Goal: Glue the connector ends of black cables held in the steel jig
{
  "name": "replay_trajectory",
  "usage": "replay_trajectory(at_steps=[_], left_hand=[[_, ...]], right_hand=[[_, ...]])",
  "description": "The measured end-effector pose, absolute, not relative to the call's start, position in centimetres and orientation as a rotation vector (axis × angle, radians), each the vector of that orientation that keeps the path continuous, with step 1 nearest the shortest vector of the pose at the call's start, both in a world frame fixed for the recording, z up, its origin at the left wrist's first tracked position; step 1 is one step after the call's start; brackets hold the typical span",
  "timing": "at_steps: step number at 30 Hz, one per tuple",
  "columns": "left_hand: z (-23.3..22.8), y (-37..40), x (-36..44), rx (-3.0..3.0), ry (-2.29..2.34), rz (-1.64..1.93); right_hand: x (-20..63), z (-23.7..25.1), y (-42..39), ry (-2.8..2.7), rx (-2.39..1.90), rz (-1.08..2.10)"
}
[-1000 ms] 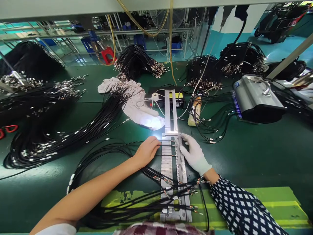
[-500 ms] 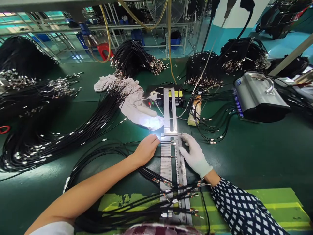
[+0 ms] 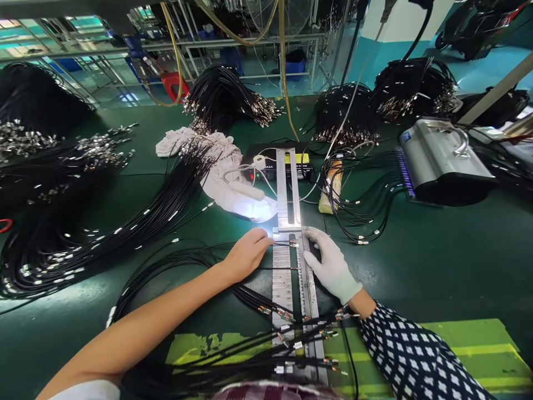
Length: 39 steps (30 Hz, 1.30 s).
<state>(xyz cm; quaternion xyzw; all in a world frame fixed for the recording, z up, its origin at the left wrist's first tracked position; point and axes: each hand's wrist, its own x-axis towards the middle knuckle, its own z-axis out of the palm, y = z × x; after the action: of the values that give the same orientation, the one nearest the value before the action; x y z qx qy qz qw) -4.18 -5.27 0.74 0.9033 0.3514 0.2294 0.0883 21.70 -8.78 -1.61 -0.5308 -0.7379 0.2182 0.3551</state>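
My bare left hand is closed in a pinch on a black cable, whose end reaches across the slotted metal jig. On the jig's other side my right hand wears a white glove. Its thumb and fingers are apart, with the tips touching the jig's right rail; nothing shows between them. Another thin cable crosses the jig just below. Nearer to me, several cables with stripped, coloured wire ends lie over the jig. The left fingertips are partly washed out by bright light.
A lit lamp lies on a pale cloth beyond my left hand. Behind the jig sits a black box. Cable bundles cover the left side. A silver machine stands at right; yellow-green tape marks the front.
The view has shifted slightly. Both hands keep nearly the same places at the jig, the left still pinching the cable.
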Motion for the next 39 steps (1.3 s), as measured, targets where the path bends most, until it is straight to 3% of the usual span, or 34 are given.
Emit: replay_trajectory(at_steps=[7, 14, 22, 39], left_hand=[[0.3, -5.2, -4.2, 2.698, 0.977, 0.876], [0.2, -4.8, -4.5, 2.807, 0.949, 0.769], [0.1, -5.3, -3.8, 2.531, 1.027, 0.879], [-0.7, -4.7, -3.6, 2.948, 1.000, 0.907]], right_hand=[[21.6, -1.5, -8.7, -1.915, -1.367, 0.559], [21.7, -1.5, -8.8, -1.923, -1.370, 0.563], [21.7, -1.5, -8.8, -1.928, -1.368, 0.565], [21.8, -1.6, -8.8, -1.928, -1.371, 0.577]])
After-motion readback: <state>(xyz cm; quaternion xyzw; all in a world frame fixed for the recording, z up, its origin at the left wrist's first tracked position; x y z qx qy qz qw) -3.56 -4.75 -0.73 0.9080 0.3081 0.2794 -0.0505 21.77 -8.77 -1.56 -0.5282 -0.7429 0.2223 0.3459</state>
